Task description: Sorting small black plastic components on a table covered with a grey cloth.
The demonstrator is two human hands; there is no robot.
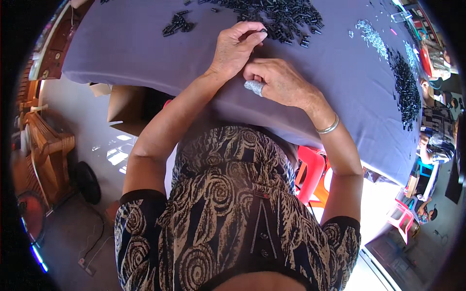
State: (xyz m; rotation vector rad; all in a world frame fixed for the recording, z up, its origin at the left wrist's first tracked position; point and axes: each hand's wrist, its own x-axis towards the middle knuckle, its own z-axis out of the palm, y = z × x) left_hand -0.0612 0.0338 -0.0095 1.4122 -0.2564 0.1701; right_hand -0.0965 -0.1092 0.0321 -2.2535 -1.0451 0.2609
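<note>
My left hand [232, 51] is raised over the cloth-covered table, its thumb and forefinger pinched on a small black piece [263, 31], mostly covered by the fingertips. Just below and to the right, my right hand [284, 83] is closed with the fingers curled in; whatever it may hold is hidden. Silvery-grey tape [254, 88] wraps one of its digits, and a metal bangle [329, 126] circles the wrist. Past the left fingertips spreads a pile of short black cylindrical pieces [293, 19]. A smaller heap of the same pieces [178, 24] lies farther left.
On the table's right side are a scatter of small clear pieces [373, 38] and another black pile [405, 89]. A cardboard box [124, 104] sits under the left edge. Red plastic chairs [310, 172] stand below right. Other people [437, 121] are at the far right.
</note>
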